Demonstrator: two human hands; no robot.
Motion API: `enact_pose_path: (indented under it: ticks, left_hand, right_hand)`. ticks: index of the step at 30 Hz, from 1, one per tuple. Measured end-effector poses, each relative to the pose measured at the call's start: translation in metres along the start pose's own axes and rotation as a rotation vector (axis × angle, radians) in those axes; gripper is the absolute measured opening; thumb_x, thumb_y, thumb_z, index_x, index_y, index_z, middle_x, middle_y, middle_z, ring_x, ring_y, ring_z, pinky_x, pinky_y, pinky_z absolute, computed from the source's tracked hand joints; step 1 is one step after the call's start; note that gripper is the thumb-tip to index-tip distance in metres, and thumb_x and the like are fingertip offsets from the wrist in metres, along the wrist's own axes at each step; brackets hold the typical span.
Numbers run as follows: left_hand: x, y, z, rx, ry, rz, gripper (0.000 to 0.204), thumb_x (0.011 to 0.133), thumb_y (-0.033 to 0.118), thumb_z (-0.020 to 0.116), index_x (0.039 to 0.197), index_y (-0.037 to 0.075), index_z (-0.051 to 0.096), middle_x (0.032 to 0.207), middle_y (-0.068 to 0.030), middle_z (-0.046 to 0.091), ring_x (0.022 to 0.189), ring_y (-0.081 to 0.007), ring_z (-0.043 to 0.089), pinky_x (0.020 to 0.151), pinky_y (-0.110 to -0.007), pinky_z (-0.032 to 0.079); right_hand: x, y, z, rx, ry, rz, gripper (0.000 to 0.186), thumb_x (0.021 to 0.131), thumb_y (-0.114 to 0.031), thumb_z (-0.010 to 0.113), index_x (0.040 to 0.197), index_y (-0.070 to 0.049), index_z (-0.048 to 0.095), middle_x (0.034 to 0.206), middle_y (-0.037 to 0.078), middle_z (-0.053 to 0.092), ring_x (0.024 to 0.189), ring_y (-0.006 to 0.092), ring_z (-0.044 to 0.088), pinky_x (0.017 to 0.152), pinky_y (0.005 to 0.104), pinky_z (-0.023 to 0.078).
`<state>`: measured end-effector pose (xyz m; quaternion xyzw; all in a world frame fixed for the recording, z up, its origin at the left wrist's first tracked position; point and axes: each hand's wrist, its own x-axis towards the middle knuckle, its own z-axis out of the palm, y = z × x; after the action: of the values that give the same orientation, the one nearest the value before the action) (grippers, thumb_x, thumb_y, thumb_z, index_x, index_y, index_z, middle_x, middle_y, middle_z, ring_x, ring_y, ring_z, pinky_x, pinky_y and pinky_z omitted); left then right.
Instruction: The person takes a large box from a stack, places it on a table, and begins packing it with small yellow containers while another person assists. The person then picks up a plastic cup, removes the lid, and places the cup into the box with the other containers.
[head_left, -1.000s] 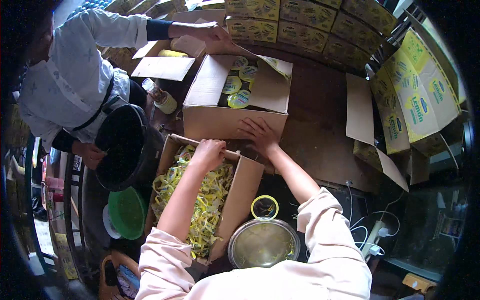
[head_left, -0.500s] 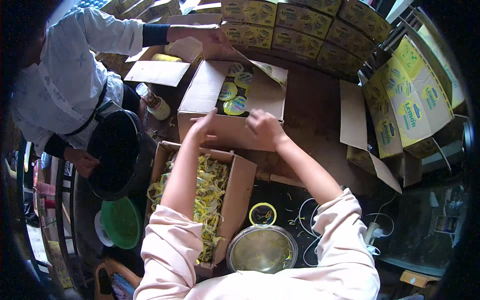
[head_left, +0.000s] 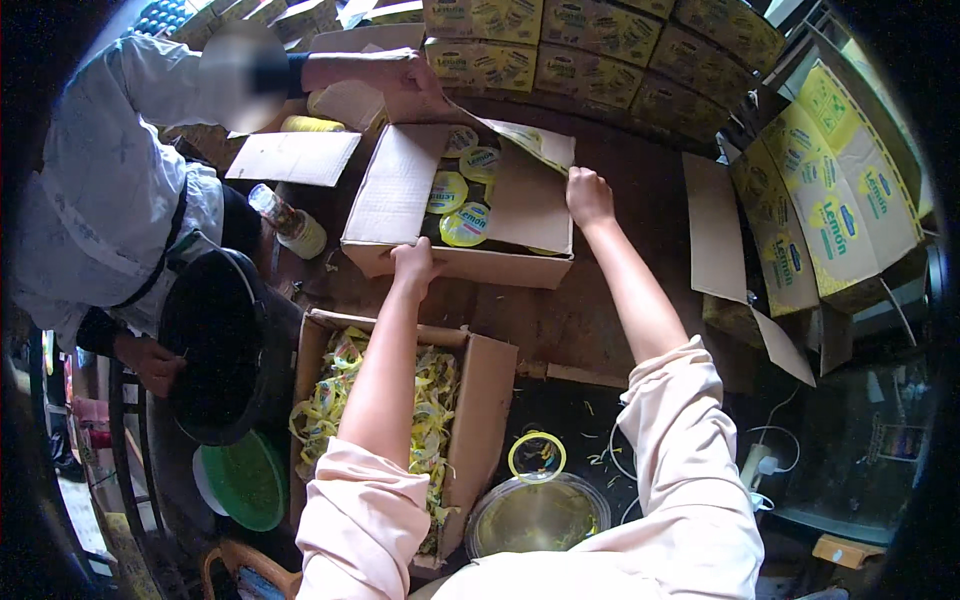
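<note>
Left hand (head_left: 415, 262) grips the near wall of the open cardboard box (head_left: 400, 190), fingers curled over its top edge at about the middle of that side. Right hand (head_left: 588, 195) is closed on the edge of the box's right flap (head_left: 530, 195), which lies folded partly over the opening. The box sits on a dark wooden table (head_left: 620, 160), in the middle of the scene, just far of the person's arms. Inside it, round yellow-lidded tubs (head_left: 465, 225) lie packed together, showing in the gap between the left flap and the right one.

Near of this box, touching or just beside it, a second open carton (head_left: 485, 385) holds a heap of torn yellow wrappers (head_left: 335, 385); the left forearm crosses above it. Near right of that carton stands a metal bowl (head_left: 535, 515) with a yellow ring (head_left: 537, 455) just beyond its rim.

On the left another person in a white shirt has one hand (head_left: 415, 80) on the far corner of the box and the other on a black bucket (head_left: 215, 340). A green lid (head_left: 240, 480) lies near of the bucket. Stacked yellow-printed cartons (head_left: 600, 70) line the far side
</note>
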<state>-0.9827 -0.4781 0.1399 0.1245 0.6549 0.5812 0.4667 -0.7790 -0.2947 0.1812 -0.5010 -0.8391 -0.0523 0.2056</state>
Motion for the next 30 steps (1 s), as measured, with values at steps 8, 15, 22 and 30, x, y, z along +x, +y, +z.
enact_pose_path:
  ticks: [8,15,22,30]
  left_hand:
    - [0.003,0.002,-0.001,0.074,0.065,-0.022,0.051,0.077,0.016,0.045,0.111,-0.013,0.021,0.111,-0.0195,0.034,0.092,-0.0263,0.046,0.069,-0.042,0.050]
    - [0.004,0.002,-0.008,-0.014,0.002,0.002,0.049,0.077,0.016,0.046,0.113,-0.007,0.021,0.108,-0.0168,0.034,0.092,-0.0258,0.045,0.069,-0.041,0.052]
    - [-0.007,0.008,0.001,-0.069,0.068,0.020,0.014,0.075,0.013,0.044,0.083,0.002,0.042,0.084,-0.0066,0.037,0.076,-0.0182,0.044,0.069,-0.040,0.051]
    - [-0.039,-0.006,0.025,0.737,0.656,0.641,0.083,0.069,0.025,0.065,0.122,-0.007,0.010,0.121,-0.0225,0.023,0.104,-0.0316,0.036,0.093,-0.041,0.028]
  right_hand:
    - [0.018,-0.005,-0.023,-0.263,-0.307,-0.368,0.011,0.074,-0.003,0.048,0.075,-0.001,0.059,0.081,0.017,0.060,0.078,0.0293,0.061,0.064,0.0355,0.052]
    - [0.007,0.010,-0.025,-0.006,-0.312,-0.278,0.011,0.069,0.001,0.047,0.075,0.004,0.055,0.078,0.025,0.057,0.077,0.0381,0.057,0.068,0.0430,0.048]
    - [0.017,0.025,-0.023,0.070,-0.342,-0.349,0.009,0.068,0.000,0.048,0.073,0.006,0.053,0.079,0.026,0.056,0.080,0.0382,0.055,0.070,0.0426,0.046]
    - [-0.017,0.017,-0.004,0.329,0.047,-0.069,0.012,0.072,-0.007,0.052,0.079,0.001,0.057,0.084,0.020,0.058,0.080,0.0343,0.057,0.073,0.0402,0.047]
